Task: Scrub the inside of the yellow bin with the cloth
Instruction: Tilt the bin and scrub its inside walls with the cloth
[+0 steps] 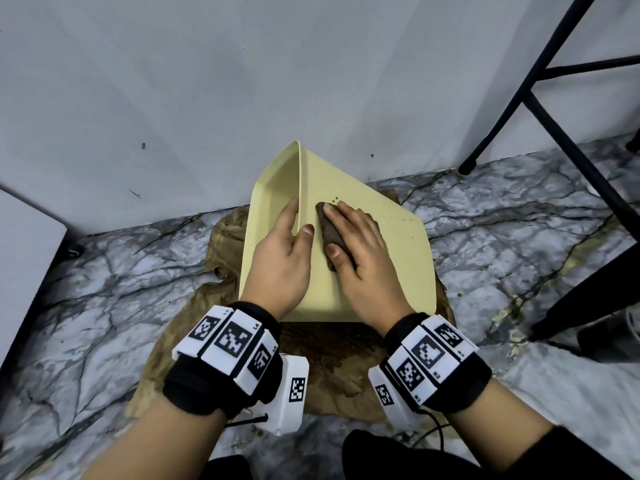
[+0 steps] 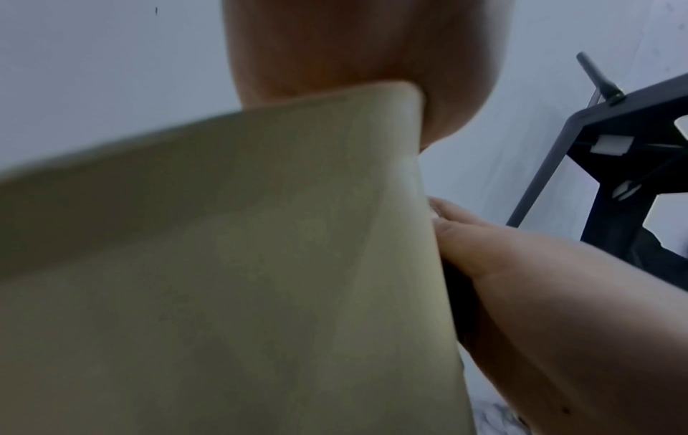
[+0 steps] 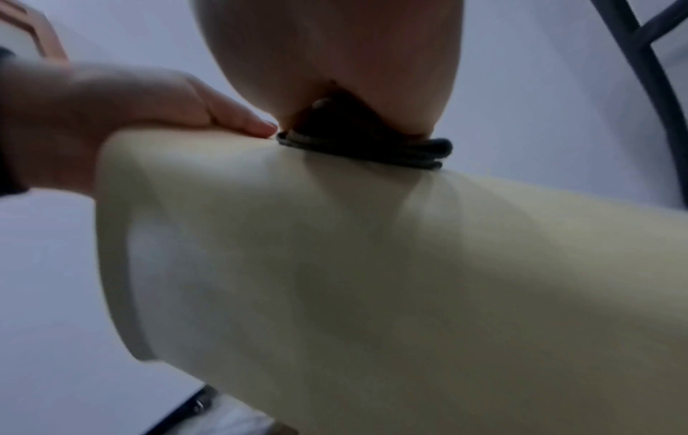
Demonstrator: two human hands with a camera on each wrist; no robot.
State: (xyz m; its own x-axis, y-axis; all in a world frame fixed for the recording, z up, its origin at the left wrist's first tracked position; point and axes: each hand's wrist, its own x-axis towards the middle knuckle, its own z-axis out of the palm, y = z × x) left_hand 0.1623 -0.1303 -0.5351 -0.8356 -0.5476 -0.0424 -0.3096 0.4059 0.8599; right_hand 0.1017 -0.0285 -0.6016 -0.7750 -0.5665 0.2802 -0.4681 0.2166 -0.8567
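Note:
The yellow bin (image 1: 381, 244) lies tipped on its side on the floor, its opening facing left toward the wall. My left hand (image 1: 299, 220) grips its upper edge, fingers inside the opening and thumb on the outer wall. A folded dark brown cloth (image 1: 329, 230) lies on the bin's broad upward-facing outer wall, and my right hand (image 1: 341, 230) presses it flat with straight fingers. In the right wrist view the cloth (image 3: 372, 150) is squeezed between my palm and the bin (image 3: 372, 294). The left wrist view is filled by the bin wall (image 2: 223, 265), with the right hand (image 2: 521, 279) beside it.
A crumpled, stained tan sheet (image 1: 194, 313) lies under the bin on the marble floor (image 1: 519, 237). The white wall (image 1: 207, 81) stands right behind the bin. Black metal frame legs (image 1: 540, 109) stand at the right, a white panel (image 1: 27, 244) at the left. Small dark specks (image 1: 405, 220) dot the bin wall.

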